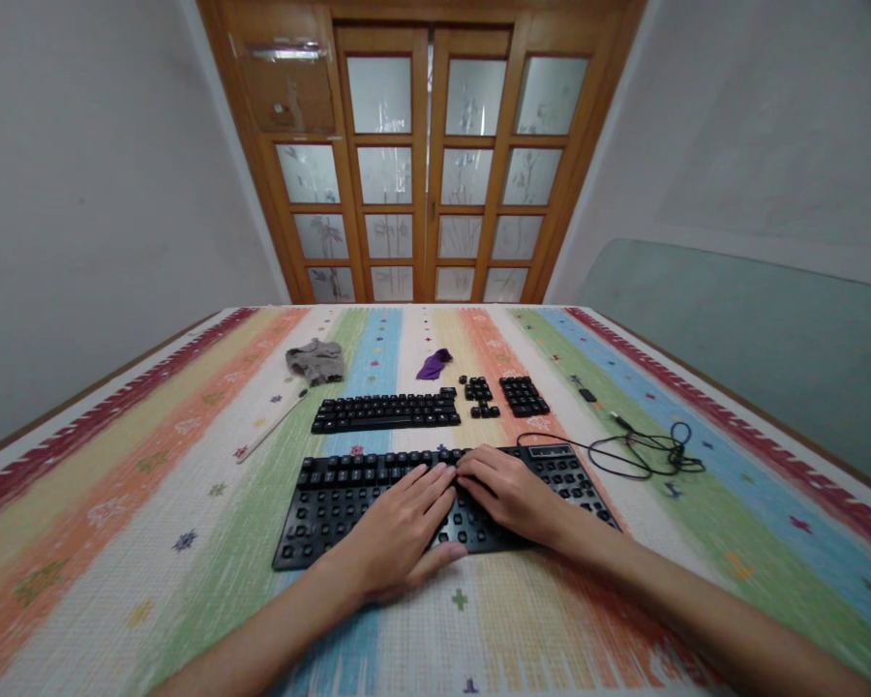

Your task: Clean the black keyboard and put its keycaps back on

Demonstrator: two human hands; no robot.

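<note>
A black keyboard point(334, 516) lies in front of me, bare switches showing over most of it. Keycaps point(363, 469) sit on its upper rows at the left and middle. Across its middle rests my left hand point(407, 528), open, with fingers stretched out and thumb apart near the front edge. My right hand point(508, 491) is on the upper middle, its fingers bent and pressed together, with the tips against the left fingertips. Whatever is under those right fingertips is hidden. Behind the keyboard, loose black keycaps point(386, 410) are laid out in rows, with smaller groups of keycaps point(524, 397) to the right.
A cable point(639, 471) runs from the keyboard and coils at the right, near a small black piece point(587, 395). A grey cloth point(316, 362), a thin pale brush-like stick point(271, 427) and a purple cloth point(434, 365) lie behind on the striped tablecloth point(210, 542).
</note>
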